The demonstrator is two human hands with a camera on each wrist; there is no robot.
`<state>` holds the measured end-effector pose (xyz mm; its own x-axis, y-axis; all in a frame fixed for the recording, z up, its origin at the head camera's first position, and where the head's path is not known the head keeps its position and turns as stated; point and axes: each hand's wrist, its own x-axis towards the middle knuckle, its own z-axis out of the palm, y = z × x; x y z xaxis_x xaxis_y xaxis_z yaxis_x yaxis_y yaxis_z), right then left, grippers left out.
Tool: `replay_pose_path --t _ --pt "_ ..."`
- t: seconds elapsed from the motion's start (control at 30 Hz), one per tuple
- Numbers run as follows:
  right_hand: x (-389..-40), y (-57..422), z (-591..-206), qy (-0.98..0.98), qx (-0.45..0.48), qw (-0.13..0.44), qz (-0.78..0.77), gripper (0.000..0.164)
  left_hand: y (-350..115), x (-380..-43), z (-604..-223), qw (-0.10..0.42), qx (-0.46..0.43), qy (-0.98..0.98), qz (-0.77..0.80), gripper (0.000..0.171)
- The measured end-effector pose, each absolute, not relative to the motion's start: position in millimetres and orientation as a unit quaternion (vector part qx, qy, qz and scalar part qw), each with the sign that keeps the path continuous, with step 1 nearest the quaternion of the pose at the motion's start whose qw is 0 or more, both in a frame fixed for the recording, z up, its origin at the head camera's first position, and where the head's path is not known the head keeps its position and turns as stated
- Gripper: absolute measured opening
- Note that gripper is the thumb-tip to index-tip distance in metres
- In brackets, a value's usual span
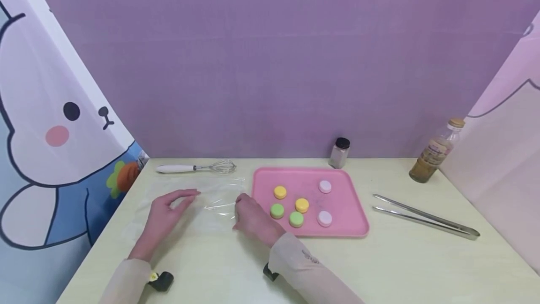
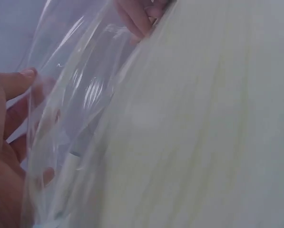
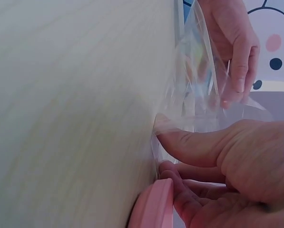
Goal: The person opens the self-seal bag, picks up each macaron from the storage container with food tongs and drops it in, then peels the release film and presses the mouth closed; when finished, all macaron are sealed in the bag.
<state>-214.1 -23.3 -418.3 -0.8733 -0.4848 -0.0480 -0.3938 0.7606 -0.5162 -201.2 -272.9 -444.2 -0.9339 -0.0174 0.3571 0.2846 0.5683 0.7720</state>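
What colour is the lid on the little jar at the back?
The lid on the jar is black; the head view shows it best.

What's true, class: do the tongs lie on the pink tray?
No, the tongs lie on the table, right of the pink tray.

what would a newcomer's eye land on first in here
Probably the pink tray near the middle of the table, dotted with yellow, green and pale lilac macarons. Next, the big cartoon rabbit at the head view's left, then the clear plastic bag that the right hand pinches, left of the tray.
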Motion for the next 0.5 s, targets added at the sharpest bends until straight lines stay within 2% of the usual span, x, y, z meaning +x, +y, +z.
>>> replay_pose_path --t 0.2,0.5 --pt "-214.0 -23.8 -419.0 0.933 -0.233 0.09 -0.259 0.032 -272.7 -200.6 -450.7 0.205 -0.065 -0.817 -0.534 0.021" --pt "-215.1 -21.8 -419.8 0.927 -0.243 0.089 -0.272 0.032 -271.0 -197.6 -453.4 0.21 -0.049 -0.786 -0.579 0.023"
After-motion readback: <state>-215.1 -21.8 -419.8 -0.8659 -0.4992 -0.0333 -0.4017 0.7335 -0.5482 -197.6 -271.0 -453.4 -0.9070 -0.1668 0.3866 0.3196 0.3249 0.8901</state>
